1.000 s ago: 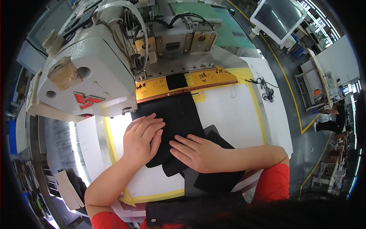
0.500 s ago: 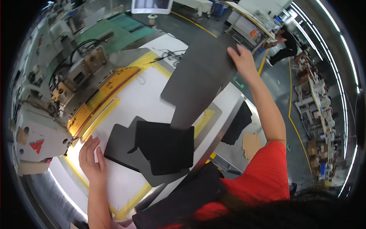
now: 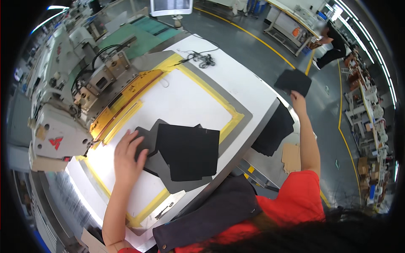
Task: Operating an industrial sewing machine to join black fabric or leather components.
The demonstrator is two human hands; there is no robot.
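Observation:
My left hand (image 3: pixel 130 156) is open, fingers apart, at the left edge of overlapping dark grey and black flat pieces (image 3: pixel 190 154) on the white work surface (image 3: pixel 198 101) bordered by yellow tape. My right hand (image 3: pixel 297 97) is out to the right, pinching a black flat piece (image 3: pixel 294 80) by its near edge, in the air beside the table. Below it, a stack of black pieces (image 3: pixel 272 130) lies on a side table. The white sewing machine head (image 3: pixel 59 143), with an orange guide strip (image 3: pixel 126 97), stands at the left of the work surface.
Tan pieces (image 3: pixel 291 158) lie on the side table. Tangled dark cord (image 3: pixel 204 59), a monitor (image 3: pixel 171 6) and a green table top (image 3: pixel 130 38) are farther back. A crouching person (image 3: pixel 335 46) is across the yellow-lined aisle, near benches (image 3: pixel 287 25).
My right hand went from resting on the black pieces to lifting a dark piece and carrying it off to the right. My left hand stayed low near the stack. The view turned rightward.

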